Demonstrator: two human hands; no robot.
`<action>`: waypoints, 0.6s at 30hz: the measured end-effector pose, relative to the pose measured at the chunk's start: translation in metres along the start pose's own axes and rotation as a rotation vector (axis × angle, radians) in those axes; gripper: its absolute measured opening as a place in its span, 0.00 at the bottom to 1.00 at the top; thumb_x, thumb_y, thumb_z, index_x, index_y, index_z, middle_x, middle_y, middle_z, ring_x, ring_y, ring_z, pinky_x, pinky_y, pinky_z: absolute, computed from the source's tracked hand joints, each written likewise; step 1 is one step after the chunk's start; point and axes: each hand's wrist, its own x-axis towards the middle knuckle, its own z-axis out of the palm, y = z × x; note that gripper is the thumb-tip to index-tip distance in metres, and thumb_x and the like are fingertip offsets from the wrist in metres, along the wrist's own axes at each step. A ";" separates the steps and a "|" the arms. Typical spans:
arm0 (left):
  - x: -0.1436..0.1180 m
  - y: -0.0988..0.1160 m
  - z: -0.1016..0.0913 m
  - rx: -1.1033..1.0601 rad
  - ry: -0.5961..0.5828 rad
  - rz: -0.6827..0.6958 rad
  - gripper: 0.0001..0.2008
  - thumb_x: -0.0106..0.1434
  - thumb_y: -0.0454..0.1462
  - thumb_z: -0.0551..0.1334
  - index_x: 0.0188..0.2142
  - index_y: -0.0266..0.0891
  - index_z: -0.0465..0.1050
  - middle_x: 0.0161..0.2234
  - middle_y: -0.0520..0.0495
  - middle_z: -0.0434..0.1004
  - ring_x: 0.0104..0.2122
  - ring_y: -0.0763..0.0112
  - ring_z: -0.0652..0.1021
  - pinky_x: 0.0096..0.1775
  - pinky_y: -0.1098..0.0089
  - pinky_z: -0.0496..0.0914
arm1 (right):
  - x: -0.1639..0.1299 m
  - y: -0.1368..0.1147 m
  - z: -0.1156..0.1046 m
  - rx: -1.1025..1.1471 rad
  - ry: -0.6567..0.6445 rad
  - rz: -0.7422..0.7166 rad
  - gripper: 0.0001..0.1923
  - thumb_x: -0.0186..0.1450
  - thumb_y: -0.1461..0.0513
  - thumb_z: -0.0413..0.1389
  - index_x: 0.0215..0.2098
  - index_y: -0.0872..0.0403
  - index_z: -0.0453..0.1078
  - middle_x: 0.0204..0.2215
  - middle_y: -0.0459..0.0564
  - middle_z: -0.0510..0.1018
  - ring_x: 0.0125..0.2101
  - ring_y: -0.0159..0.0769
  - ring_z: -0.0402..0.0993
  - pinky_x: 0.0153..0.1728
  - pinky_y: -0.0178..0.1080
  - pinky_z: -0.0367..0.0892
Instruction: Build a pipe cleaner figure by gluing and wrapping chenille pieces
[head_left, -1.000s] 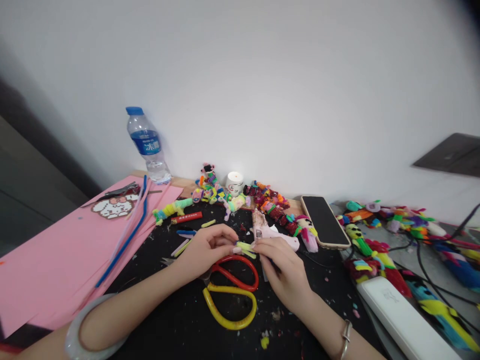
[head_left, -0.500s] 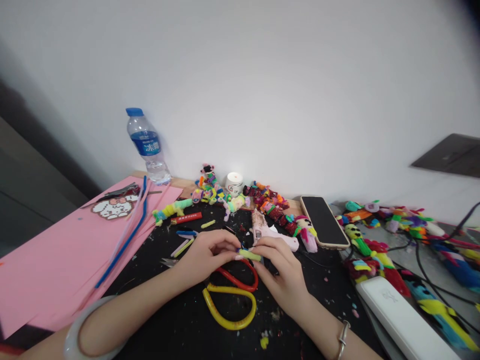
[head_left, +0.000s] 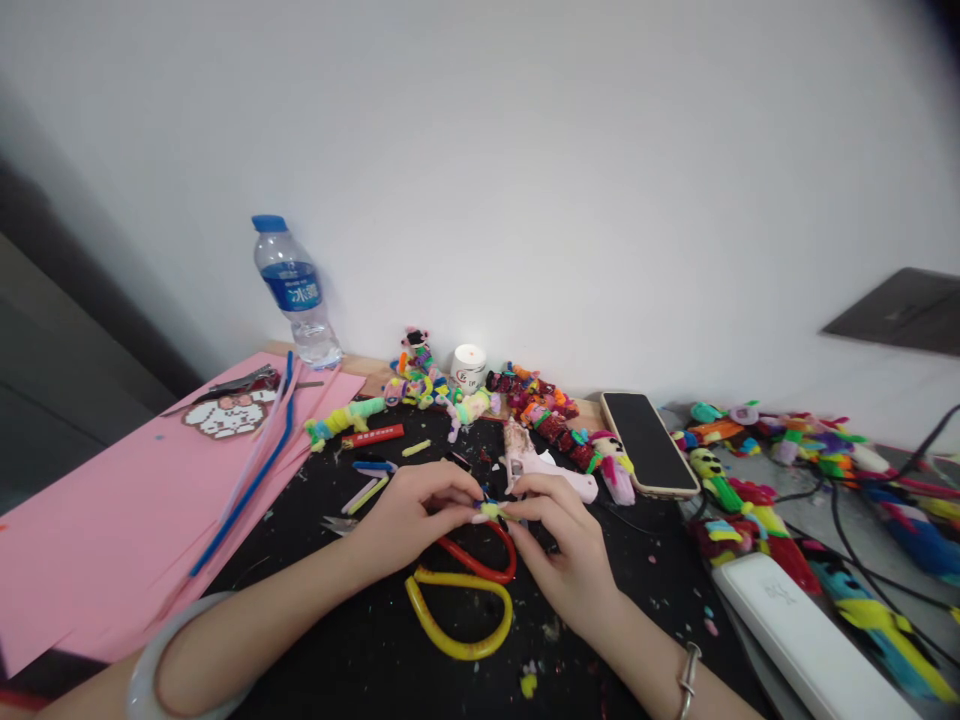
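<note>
My left hand [head_left: 424, 508] and my right hand [head_left: 566, 535] meet over the black work surface. Between their fingertips is a small yellow-green pipe cleaner piece [head_left: 491, 511], with a bit of dark blue showing beside it. Thumb and fingers of both hands are pinched at it, hiding part of it. Scissors lie below, with one red handle loop [head_left: 510, 555] and one yellow handle loop [head_left: 459, 655]; my left hand covers their middle. Left of that hand lie short yellow-green and lilac pipe cleaner pieces [head_left: 367, 494] and a blue one [head_left: 375, 467].
Beyond my right hand lies a pink glue gun [head_left: 551, 474]. Several fuzzy dolls [head_left: 551, 425], a white cup [head_left: 469, 368] and a phone [head_left: 649, 443] line the wall. A water bottle [head_left: 292, 290] stands behind pink sheets [head_left: 112, 510]. A white power bank [head_left: 802, 640] lies right.
The yellow-green piece between my fingertips shows shorter and more bunched than before. My right fingers have shifted slightly; both hands otherwise stay in place.
</note>
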 end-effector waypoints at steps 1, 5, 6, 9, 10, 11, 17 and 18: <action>0.000 0.000 0.000 0.005 0.002 0.003 0.04 0.56 0.31 0.62 0.33 0.35 0.73 0.32 0.49 0.73 0.31 0.73 0.76 0.34 0.74 0.71 | 0.000 0.000 0.000 0.006 0.001 0.003 0.10 0.61 0.71 0.53 0.36 0.52 0.69 0.38 0.51 0.72 0.40 0.37 0.70 0.41 0.40 0.66; 0.000 0.001 0.000 0.023 0.009 0.023 0.03 0.56 0.31 0.62 0.33 0.36 0.73 0.32 0.49 0.73 0.31 0.74 0.75 0.33 0.75 0.71 | 0.000 -0.001 0.001 0.033 -0.001 0.034 0.08 0.60 0.71 0.54 0.33 0.52 0.69 0.37 0.51 0.71 0.40 0.36 0.70 0.40 0.39 0.66; 0.000 0.001 0.000 0.027 0.010 0.028 0.03 0.56 0.32 0.62 0.33 0.36 0.73 0.32 0.49 0.73 0.31 0.74 0.75 0.33 0.76 0.71 | 0.000 -0.002 0.001 0.040 -0.001 0.044 0.08 0.60 0.71 0.53 0.32 0.52 0.68 0.37 0.50 0.71 0.39 0.36 0.70 0.40 0.39 0.66; 0.000 0.001 0.000 0.041 0.011 0.038 0.03 0.56 0.32 0.63 0.32 0.36 0.73 0.32 0.49 0.73 0.30 0.75 0.75 0.32 0.76 0.71 | 0.000 -0.002 0.001 0.054 0.000 0.065 0.08 0.60 0.71 0.53 0.30 0.53 0.67 0.37 0.50 0.71 0.39 0.36 0.70 0.40 0.39 0.65; 0.000 0.001 0.000 0.048 0.012 0.042 0.03 0.56 0.32 0.63 0.32 0.36 0.73 0.32 0.49 0.73 0.30 0.75 0.75 0.32 0.76 0.71 | 0.000 -0.002 0.001 0.056 -0.001 0.072 0.08 0.60 0.71 0.53 0.30 0.53 0.67 0.37 0.50 0.71 0.39 0.36 0.69 0.41 0.39 0.65; 0.000 0.001 0.000 0.058 0.013 0.047 0.03 0.56 0.32 0.63 0.32 0.36 0.74 0.32 0.49 0.73 0.30 0.75 0.75 0.32 0.77 0.71 | 0.001 -0.003 0.001 0.058 0.000 0.078 0.08 0.60 0.71 0.54 0.29 0.53 0.67 0.37 0.50 0.71 0.39 0.36 0.69 0.41 0.39 0.65; 0.000 0.001 0.000 0.120 0.014 0.074 0.03 0.56 0.31 0.62 0.33 0.37 0.73 0.32 0.50 0.73 0.29 0.75 0.75 0.31 0.78 0.70 | 0.001 -0.003 0.000 0.058 -0.010 0.092 0.08 0.60 0.71 0.54 0.28 0.53 0.67 0.36 0.50 0.70 0.39 0.36 0.69 0.40 0.38 0.65; 0.000 0.001 0.000 0.124 0.010 0.083 0.04 0.57 0.31 0.62 0.34 0.37 0.73 0.32 0.49 0.73 0.30 0.75 0.75 0.31 0.77 0.70 | 0.001 -0.003 0.001 0.056 -0.009 0.089 0.07 0.60 0.71 0.54 0.28 0.53 0.67 0.36 0.50 0.70 0.38 0.35 0.69 0.39 0.38 0.65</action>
